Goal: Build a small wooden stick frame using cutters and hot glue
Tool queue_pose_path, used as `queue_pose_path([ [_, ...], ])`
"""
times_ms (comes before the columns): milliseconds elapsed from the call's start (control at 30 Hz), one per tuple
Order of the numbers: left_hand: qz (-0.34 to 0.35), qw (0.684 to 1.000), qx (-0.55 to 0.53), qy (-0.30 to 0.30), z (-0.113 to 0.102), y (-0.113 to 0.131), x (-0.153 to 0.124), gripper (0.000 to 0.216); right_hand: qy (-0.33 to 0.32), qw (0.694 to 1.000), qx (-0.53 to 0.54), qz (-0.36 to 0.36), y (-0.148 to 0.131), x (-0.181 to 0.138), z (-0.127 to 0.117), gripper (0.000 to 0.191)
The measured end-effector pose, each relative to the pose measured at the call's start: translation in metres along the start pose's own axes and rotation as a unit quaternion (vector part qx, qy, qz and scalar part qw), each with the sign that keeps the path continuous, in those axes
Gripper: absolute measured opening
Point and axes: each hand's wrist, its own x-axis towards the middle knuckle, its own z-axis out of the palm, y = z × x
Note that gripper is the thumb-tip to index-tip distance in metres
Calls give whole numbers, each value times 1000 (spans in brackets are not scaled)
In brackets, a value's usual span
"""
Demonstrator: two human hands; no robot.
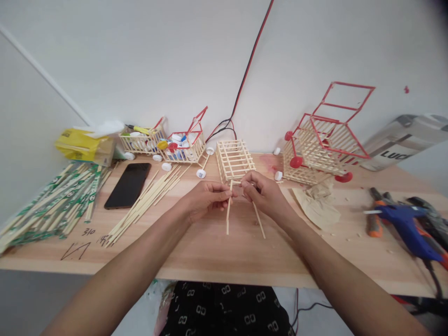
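Note:
In the head view a small frame of pale wooden sticks (228, 219) is held between my hands over the table's middle. It looks like two long sticks joined by a short crosspiece at the far end. My left hand (210, 199) pinches the left stick between thumb and fingers. With bent fingers my right hand (263, 192) grips the right stick (259, 221) near its upper end; the fingers partly hide the joint. Just beyond both hands stands a slatted stick basket (236, 158). Whether the frame touches the basket, I cannot tell.
Two small stick carts (184, 147) with bottle caps stand left of the basket, and a larger cart (320, 144) right. Loose sticks (150, 200), a phone (128, 185) and wrapped chopsticks (59, 200) lie left. A blue glue gun (408, 221) and crumpled paper (317, 207) are right.

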Motion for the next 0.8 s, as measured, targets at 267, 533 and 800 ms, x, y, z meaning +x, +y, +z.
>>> queue_pose_path([
  [267, 1, 1000, 5, -6, 0, 2, 0, 33, 1, 1000, -7, 0, -1, 0, 0, 16],
  [533, 9, 1000, 19, -17, -1, 3, -1, 33, 0, 1000, -16, 2, 1, 1, -1, 17],
  [800, 4, 999, 43, -10, -3, 4, -2, 39, -2, 1000, -11, 11, 1, 1, -2, 16],
])
